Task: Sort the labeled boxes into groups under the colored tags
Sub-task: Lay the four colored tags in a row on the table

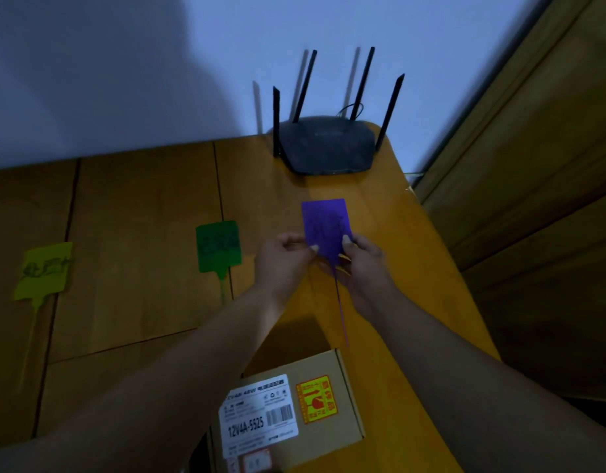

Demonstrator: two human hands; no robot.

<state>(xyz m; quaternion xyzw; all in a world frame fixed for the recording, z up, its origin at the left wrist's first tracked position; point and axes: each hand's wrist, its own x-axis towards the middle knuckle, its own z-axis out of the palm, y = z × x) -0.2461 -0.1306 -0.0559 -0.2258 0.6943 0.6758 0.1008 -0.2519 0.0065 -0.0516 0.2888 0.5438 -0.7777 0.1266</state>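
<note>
A purple tag (pixel 325 223) with a long thin tail is held over the wooden table (pixel 141 216) in front of me. My left hand (pixel 283 259) pinches its lower left edge and my right hand (pixel 361 262) pinches its lower right edge. A green tag (pixel 219 245) lies flat to the left of my hands. Farther left lies a yellow-green tag (pixel 44 271) with dark writing. A cardboard box (pixel 288 409) with a white barcode label and a red and yellow sticker sits near the front edge, below my arms.
A black router (pixel 325 146) with several upright antennas stands at the back of the table against the pale wall. A wooden door or cabinet (pixel 533 199) rises close on the right, beyond the table's right edge.
</note>
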